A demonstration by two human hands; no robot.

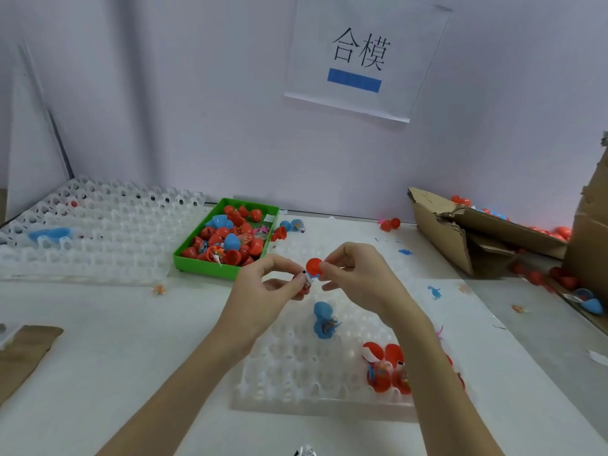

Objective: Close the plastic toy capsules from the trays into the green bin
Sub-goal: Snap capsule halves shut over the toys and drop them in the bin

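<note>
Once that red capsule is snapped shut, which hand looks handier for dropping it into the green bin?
Probably the left hand. It grips the red capsule's filled half, and the green bin lies on its side. The right hand only pinches the lid.

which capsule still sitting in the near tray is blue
The blue capsule standing alone mid-tray, just below the hands; the other capsules in that tray are red, at its right corner.

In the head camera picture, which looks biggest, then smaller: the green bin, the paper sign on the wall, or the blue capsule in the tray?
1. paper sign
2. green bin
3. blue capsule
How big they look only, since their distances from the camera differ.
</note>
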